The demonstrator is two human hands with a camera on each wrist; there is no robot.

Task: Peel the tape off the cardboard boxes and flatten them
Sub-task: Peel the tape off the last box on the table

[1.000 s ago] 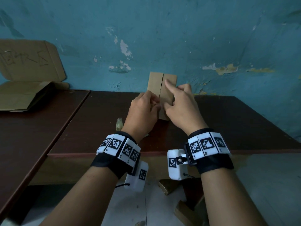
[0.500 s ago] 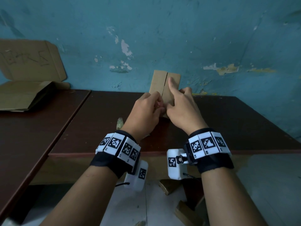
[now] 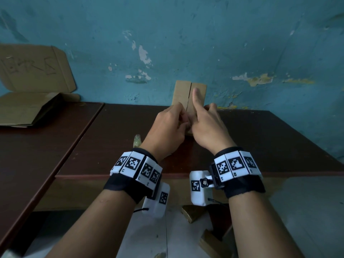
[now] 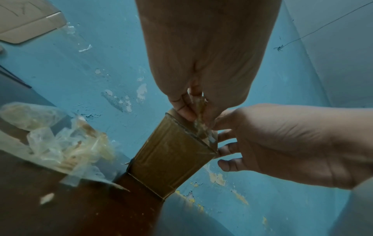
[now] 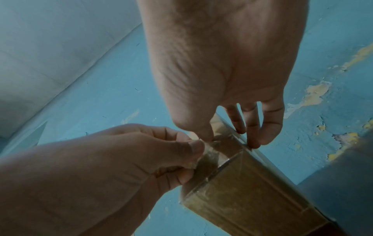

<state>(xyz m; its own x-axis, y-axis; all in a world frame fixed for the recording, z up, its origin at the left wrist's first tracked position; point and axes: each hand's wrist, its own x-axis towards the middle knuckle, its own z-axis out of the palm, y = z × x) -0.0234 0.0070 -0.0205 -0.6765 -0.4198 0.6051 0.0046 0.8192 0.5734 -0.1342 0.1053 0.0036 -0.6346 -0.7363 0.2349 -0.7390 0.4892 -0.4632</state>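
Note:
A small brown cardboard box (image 3: pixel 183 92) stands on end, lifted a little above the dark table (image 3: pixel 260 142) near the blue wall. My left hand (image 3: pixel 183 120) pinches a strip of clear tape (image 5: pixel 210 151) between thumb and fingers at the box's near corner. In the left wrist view the tape (image 4: pixel 199 110) runs from those fingers down to the box (image 4: pixel 171 153). My right hand (image 3: pixel 201 108) holds the box, thumb on its near face and fingers (image 5: pixel 252 135) curled over its far edge. The index finger lies straight up the front face.
A heap of crumpled peeled tape (image 4: pixel 66 143) lies on the table left of my hands. Flattened cardboard (image 3: pixel 28 107) rests on the adjoining left table against the wall. Cardboard scraps (image 3: pixel 191 213) lie on the floor below the table edge.
The box and both hands have risen slightly and shifted right. My right index finger has straightened up along the box face. The left hand keeps its pinch on the tape.

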